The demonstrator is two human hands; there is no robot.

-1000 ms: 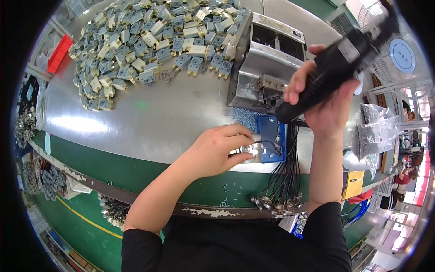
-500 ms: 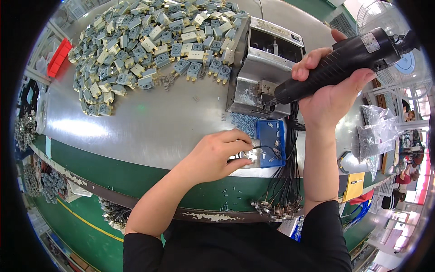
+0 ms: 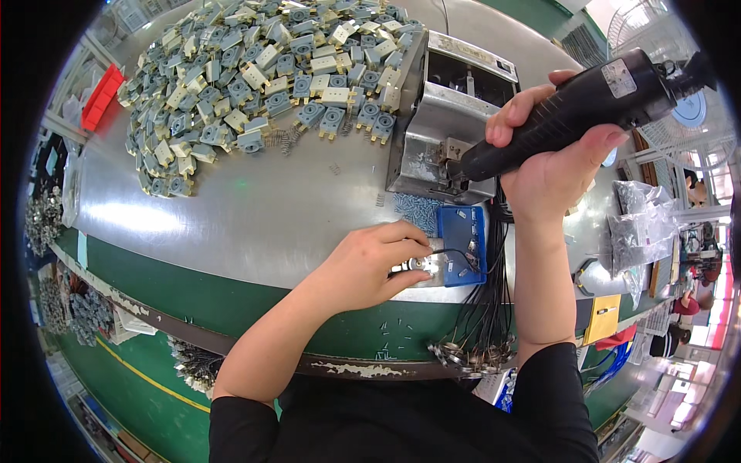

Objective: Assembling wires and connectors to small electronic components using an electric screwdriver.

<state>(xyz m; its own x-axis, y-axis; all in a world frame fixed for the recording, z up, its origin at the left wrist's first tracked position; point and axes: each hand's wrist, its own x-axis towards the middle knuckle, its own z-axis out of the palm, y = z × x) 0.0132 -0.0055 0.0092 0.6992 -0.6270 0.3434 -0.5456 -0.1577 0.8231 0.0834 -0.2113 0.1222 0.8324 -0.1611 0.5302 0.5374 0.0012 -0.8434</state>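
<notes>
My right hand [image 3: 552, 174] is wrapped round a black electric screwdriver [image 3: 571, 116]. Its tip points down and left into the front of a metal screw feeder [image 3: 432, 131]. With thumb and fingers, my left hand [image 3: 370, 262] grips a small shiny metal part [image 3: 417, 264] with a dark cable, resting on a metal block [image 3: 436, 270]. Just right of it stands a blue tray [image 3: 463, 220] with a few small pieces in it. Loose screws [image 3: 415, 210] lie between the feeder and my left hand.
A large heap of grey and cream plug parts [image 3: 262, 77] covers the far left of the metal table. Black cables [image 3: 498, 293] run down past the blue tray to the front edge. Clear plastic bags [image 3: 644, 224] lie at right, near a yellow pad [image 3: 603, 318].
My right hand and the screwdriver have shifted slightly left, the tip staying at the feeder's front. My left hand has stayed in place on the metal part.
</notes>
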